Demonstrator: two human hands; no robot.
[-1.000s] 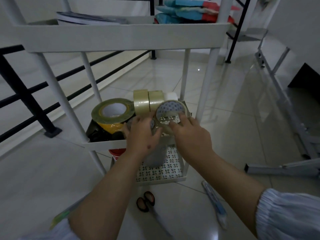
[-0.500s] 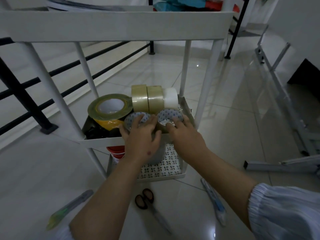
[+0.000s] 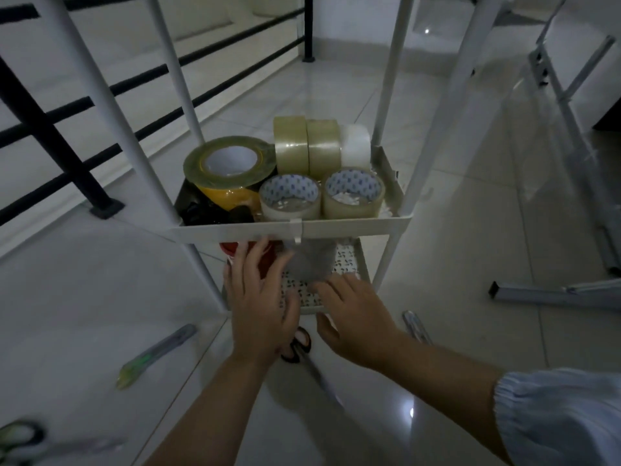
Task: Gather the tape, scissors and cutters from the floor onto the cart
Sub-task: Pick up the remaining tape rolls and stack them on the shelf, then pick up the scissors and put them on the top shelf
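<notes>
Left hand hovering below the cart's middle tray, fingers spread and relaxed, gripping nothing. Right hand alongside, fingers loosely extended, also holding nothing. Sitting in the tray: large roll stacked on a yellow roll, three upright rolls at the back, two clear rolls lying flat at the front. Lying on the floor: black-handled scissors partly under the left hand, green cutter out left, blue cutter just right of the right hand, second scissors blurring at bottom left.
</notes>
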